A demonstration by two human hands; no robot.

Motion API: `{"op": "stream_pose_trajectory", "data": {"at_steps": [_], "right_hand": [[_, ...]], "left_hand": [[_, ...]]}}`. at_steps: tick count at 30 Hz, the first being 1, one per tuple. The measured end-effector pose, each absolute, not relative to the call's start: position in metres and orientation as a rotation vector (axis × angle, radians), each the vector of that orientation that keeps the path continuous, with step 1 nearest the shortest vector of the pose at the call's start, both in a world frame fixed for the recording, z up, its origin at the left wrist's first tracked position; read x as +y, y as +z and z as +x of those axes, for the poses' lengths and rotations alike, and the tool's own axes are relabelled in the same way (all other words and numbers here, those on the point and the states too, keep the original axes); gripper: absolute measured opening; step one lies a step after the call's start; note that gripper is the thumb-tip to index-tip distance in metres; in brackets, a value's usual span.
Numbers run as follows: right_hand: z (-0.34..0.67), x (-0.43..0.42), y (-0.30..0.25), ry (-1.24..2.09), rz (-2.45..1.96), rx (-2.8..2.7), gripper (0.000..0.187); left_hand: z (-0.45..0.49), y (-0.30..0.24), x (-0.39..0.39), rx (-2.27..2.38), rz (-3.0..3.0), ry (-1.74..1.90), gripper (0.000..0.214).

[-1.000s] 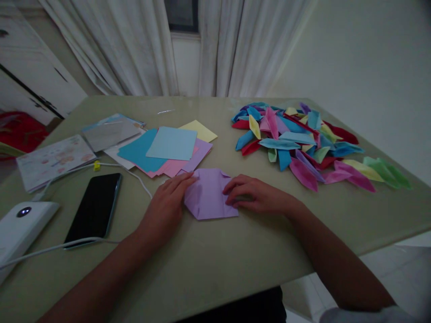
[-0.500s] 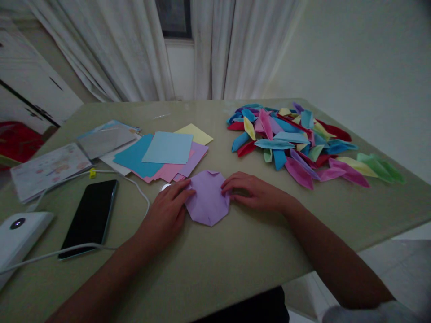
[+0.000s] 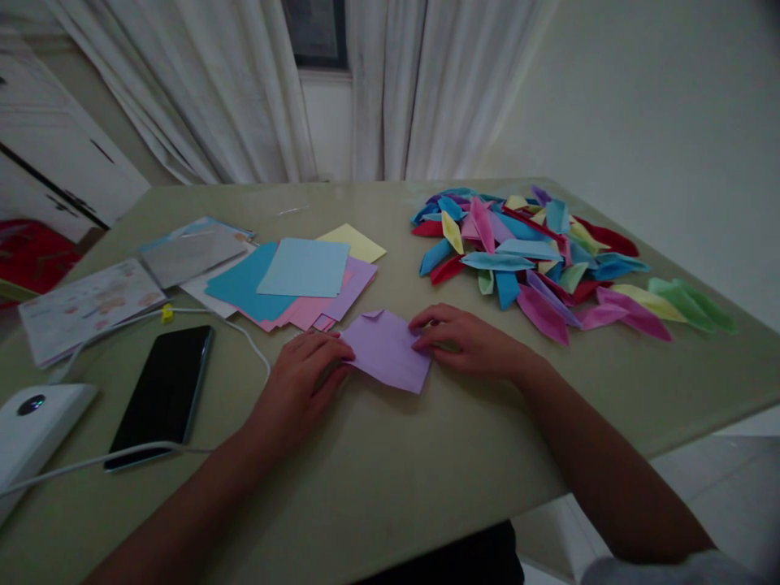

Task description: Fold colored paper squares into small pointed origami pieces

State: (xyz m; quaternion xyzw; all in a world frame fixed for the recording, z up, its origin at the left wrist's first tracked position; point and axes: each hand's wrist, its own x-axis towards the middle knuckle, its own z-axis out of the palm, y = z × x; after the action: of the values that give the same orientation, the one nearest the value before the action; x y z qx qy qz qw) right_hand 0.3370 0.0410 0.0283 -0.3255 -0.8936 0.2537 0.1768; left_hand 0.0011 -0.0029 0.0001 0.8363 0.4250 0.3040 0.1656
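Note:
A folded lilac paper sheet (image 3: 387, 351) lies on the pale green table (image 3: 390, 463) in front of me. My left hand (image 3: 301, 378) pinches its left edge, fingers curled onto the paper. My right hand (image 3: 466, 341) presses and grips the right edge with bent fingers. The sheet sits turned at a slant, one small corner flap sticking up at its far side. A fan of flat coloured paper squares (image 3: 298, 276) lies just behind it.
A heap of folded coloured paper pieces (image 3: 536, 260) covers the far right. On the left lie a black phone (image 3: 162, 394), a white device (image 3: 30, 426) with a white cable (image 3: 201, 313), and printed sheets (image 3: 91, 301). Curtains hang behind the table.
The lilac paper has been turned on the table between both hands; its outline went from a rounded many-cornered shape to a slanted square. Both hands stayed at its edges.

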Motion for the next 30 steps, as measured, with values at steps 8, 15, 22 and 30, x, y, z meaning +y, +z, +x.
{"op": "stream_pose_trajectory", "data": {"at_steps": [8,15,22,30], "right_hand": [[0.331,0.036,0.038,0.867,-0.871,-2.412,0.032],[0.32,0.027,0.042,1.164,-0.926,-2.249,0.035],[0.305,0.022,0.03,1.095,-1.133,-2.309,0.027],[0.301,0.022,0.028,1.235,-1.302,-1.988,0.026]], "left_hand": [[0.009,0.012,-0.012,1.239,2.071,0.881,0.019],[0.012,0.008,-0.01,1.364,2.008,0.873,0.021],[0.01,0.008,-0.01,1.449,1.968,0.863,0.031],[0.01,-0.002,-0.006,1.504,2.28,0.819,0.029]]}}
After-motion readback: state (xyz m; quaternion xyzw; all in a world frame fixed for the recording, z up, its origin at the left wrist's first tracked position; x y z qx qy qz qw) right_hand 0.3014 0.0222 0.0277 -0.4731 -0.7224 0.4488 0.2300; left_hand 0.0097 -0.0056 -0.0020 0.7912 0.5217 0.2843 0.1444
